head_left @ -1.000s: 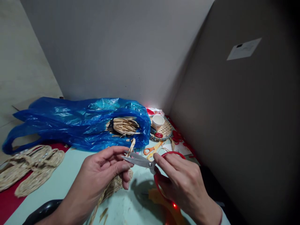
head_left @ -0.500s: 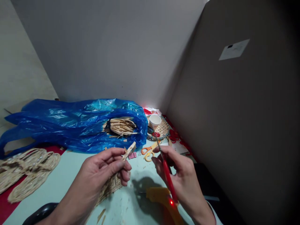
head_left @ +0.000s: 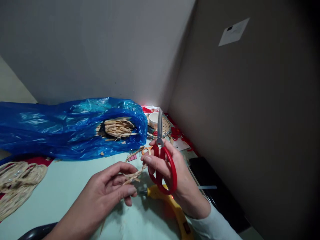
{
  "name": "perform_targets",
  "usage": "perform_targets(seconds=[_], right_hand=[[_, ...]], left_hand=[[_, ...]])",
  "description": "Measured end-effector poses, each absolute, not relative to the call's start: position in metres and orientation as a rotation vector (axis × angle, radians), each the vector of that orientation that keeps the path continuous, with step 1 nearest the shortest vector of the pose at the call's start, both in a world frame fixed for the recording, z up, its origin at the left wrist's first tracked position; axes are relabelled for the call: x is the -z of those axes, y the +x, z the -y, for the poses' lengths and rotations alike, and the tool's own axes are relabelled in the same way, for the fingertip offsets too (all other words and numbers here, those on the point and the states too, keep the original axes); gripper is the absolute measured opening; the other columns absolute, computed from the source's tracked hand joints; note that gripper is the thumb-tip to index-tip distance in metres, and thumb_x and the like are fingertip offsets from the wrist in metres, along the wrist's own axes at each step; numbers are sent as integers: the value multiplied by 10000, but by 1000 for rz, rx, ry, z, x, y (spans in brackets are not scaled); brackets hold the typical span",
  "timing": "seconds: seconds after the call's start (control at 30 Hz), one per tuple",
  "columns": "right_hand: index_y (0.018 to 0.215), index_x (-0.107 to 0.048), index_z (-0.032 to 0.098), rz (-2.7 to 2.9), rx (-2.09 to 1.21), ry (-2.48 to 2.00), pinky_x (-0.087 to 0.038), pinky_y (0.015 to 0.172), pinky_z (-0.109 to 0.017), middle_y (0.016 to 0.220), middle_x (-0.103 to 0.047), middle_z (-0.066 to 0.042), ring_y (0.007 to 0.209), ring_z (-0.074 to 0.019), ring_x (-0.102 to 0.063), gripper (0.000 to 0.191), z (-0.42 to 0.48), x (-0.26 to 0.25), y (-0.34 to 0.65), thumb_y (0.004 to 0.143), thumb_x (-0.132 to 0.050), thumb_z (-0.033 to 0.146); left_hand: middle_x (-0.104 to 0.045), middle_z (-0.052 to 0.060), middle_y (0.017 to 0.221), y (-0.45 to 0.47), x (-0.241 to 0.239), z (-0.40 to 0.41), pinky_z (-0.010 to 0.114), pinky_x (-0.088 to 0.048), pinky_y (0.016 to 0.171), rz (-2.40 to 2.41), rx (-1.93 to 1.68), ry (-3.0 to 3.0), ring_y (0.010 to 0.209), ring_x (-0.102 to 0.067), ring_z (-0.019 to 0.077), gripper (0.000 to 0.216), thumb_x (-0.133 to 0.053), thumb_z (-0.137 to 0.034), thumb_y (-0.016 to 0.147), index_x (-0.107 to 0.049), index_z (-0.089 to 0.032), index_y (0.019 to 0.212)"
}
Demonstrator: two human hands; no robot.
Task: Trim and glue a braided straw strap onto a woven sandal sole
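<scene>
In front of the shiny blue plastic bag [head_left: 62, 130], on its near side, the left hand [head_left: 112, 186] pinches a thin, braided, straw-coloured cord [head_left: 135, 175] between thumb and fingers, its grip narrow. The right hand [head_left: 172, 170], just off the bag's near right corner, is closed around a pair of scissors with red handles and silver blades [head_left: 160, 142], the blades close together and pointing upward; its thumb and fingertips also meet the cord, which runs between both hands. Below the right hand, farther out from the bag on the near side, a yellow glue gun [head_left: 176, 210] lies on the pale green tabletop [head_left: 75, 186]. A bundle of dry tan straw strips [head_left: 120, 127] sits in the bag's open right end. Right beside the bag are a round woven tray [head_left: 166, 126] and a white cup [head_left: 153, 119]. Flat woven straw pieces [head_left: 22, 186] lie before its left part.
</scene>
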State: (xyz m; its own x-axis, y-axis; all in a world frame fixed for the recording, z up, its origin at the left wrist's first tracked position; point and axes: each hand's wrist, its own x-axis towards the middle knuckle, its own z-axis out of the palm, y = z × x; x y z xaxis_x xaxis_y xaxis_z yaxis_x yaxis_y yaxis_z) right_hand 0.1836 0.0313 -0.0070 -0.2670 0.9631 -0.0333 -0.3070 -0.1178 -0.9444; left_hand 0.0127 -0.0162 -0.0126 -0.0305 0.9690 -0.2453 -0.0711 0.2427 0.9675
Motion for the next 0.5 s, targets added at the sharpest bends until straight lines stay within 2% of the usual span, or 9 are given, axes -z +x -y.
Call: perform_targets(seconds=[0.1, 0.23, 0.4, 0.5], right_hand=[[1043, -556, 232, 1076, -1541, -884, -404, 550, -212, 753, -655, 71, 583, -86, -515, 510, -38, 11, 188, 737, -927, 402], [1054, -570, 231, 1065, -1547, -869, -426, 547, -210, 780, -676, 57, 585, -89, -535, 512, -42, 16, 192, 733, -930, 403], [1052, -557, 236, 1192, -1560, -874, -467, 569, -231, 818, -717, 16, 623, -120, -580, 423, -40, 13, 194, 832, -840, 460], [1098, -548, 240, 1298, -1473, -920, -426, 518, -224, 784, -709, 26, 565, -112, -538, 444, -42, 15, 198, 848, -825, 481]], left_hand=[[-738, -1, 615, 10, 14, 18, 264, -530, 601, -1448, -1116, 1107, 570, -669, 185, 243, -834, -417, 711, -752, -236, 849], [-709, -4, 543, 8, 16, 22, 275, -510, 614, -1552, -1145, 1301, 580, -676, 209, 210, -726, -454, 831, -736, -264, 919], [-711, -7, 602, 8, 17, 22, 262, -487, 519, -1474, -1204, 1234, 489, -607, 176, 278, -737, -459, 843, -727, -252, 1028], [-723, 12, 651, 6, 15, 20, 251, -447, 487, -1468, -1229, 1153, 473, -555, 151, 357, -760, -493, 826, -747, -224, 1061]])
